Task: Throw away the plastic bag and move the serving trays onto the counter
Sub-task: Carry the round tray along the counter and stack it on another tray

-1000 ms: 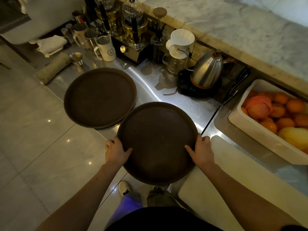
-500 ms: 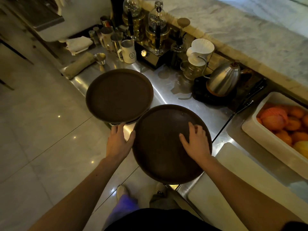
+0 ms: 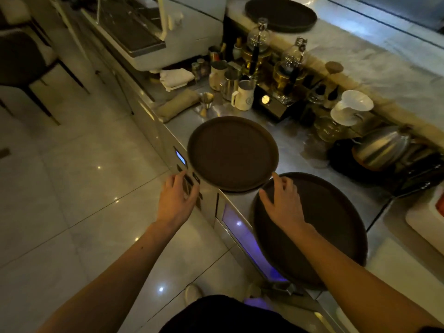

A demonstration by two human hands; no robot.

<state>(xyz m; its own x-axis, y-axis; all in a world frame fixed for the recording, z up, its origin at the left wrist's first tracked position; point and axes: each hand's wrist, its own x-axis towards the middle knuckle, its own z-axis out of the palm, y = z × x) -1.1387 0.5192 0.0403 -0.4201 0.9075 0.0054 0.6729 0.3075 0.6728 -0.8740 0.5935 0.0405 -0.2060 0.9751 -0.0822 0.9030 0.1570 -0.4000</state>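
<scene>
Scene: We stand at a dim steel bench (image 3: 300, 162), two round dark serving trays before us.
Far tray (image 3: 232, 153): centre of the frame, flat on the bench, its near-left rim overhanging the edge.
Near tray (image 3: 336, 227): lower right, also jutting past the edge.
Third tray (image 3: 280, 13): top of the frame, on the marble counter (image 3: 384, 61).
Left hand (image 3: 177, 201): open, fingers spread, empty, just short of the far tray's overhanging rim.
Right hand (image 3: 283, 204): open, palm down on the near tray's upper-left rim, gripping nothing.
Plastic bag: not in view.
Handling: We judge the trays stiff, light and textured; best taken at opposite rims, starting from the overhang.
</scene>
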